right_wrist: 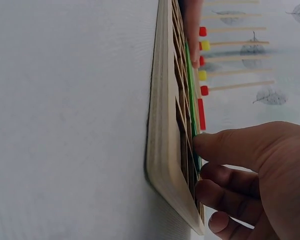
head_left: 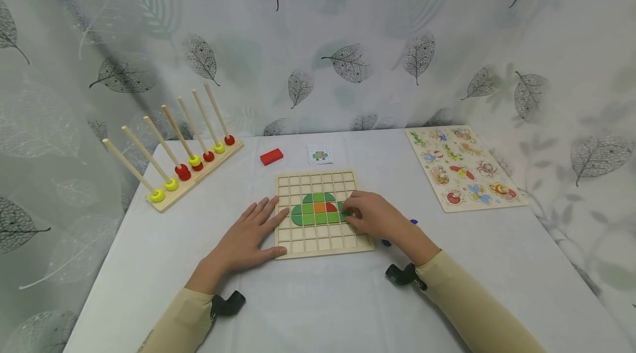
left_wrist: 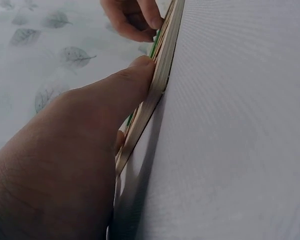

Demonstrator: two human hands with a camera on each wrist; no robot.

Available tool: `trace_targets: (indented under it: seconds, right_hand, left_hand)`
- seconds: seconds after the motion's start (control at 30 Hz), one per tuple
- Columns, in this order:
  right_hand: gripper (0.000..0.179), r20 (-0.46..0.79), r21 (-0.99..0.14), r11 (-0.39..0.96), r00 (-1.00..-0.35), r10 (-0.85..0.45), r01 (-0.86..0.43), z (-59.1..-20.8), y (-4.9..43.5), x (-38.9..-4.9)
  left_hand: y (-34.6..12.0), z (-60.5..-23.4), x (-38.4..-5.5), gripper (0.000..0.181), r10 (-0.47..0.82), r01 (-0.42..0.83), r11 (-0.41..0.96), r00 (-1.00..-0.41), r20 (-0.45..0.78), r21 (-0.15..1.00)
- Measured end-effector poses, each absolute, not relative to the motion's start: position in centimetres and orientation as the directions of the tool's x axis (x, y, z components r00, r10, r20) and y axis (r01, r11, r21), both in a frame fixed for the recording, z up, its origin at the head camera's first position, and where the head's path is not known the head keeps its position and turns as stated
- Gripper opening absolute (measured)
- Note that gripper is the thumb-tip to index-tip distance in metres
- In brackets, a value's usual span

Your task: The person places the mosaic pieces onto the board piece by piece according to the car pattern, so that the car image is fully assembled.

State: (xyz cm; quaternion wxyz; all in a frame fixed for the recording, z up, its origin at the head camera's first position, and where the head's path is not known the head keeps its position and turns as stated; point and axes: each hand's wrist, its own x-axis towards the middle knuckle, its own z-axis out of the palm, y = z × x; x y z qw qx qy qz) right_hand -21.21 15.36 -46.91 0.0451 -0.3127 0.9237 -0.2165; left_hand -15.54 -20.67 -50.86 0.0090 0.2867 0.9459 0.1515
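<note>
A square wooden grid board [head_left: 323, 244] lies on the white table, with green, orange and red tiles set in its middle cells. My left hand [head_left: 248, 237] rests at its left side, fingers spread over the frame and thumb at the near left corner. At the right end of the coloured pattern, my right hand [head_left: 380, 220] pinches a dark green tile [head_left: 343, 215] between thumb and curled fingers. In the right wrist view, the thumb and fingertips meet low over the grid; they partly hide this tile.
A small picture card [head_left: 320, 154] and a red block [head_left: 271, 157] lie behind the board. Back left stands a wooden peg stand [head_left: 218, 159] with red and yellow beads. An insect puzzle board [head_left: 462, 172] lies at right. Blue pieces [head_left: 386, 243] show beside my right forearm.
</note>
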Motion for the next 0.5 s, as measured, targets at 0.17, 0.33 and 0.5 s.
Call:
trace_targets:
  seconds: [0.17,0.33,0.5]
  right_hand:
    - [0.015,0.055,-0.427,0.712,-0.802,-0.595,-0.558,-46.81,15.44,-21.17]
    - [0.014,0.053,-0.414,0.715,-0.799,-0.598,-0.563,-46.78,15.44,-21.17]
    - [0.014,0.042,-0.418,0.733,-0.818,-0.574,-0.536,-46.16,15.56,-21.17]
  left_hand:
    - [-20.61,-50.66,-15.48,0.105,0.527,0.514,0.793,-0.848,0.057,0.327]
    - [-20.61,-50.51,-15.44,0.110,0.524,0.505,0.792,-0.851,0.044,0.342]
    - [-20.64,-50.47,-15.46,0.111,0.524,0.503,0.792,-0.851,0.036,0.346]
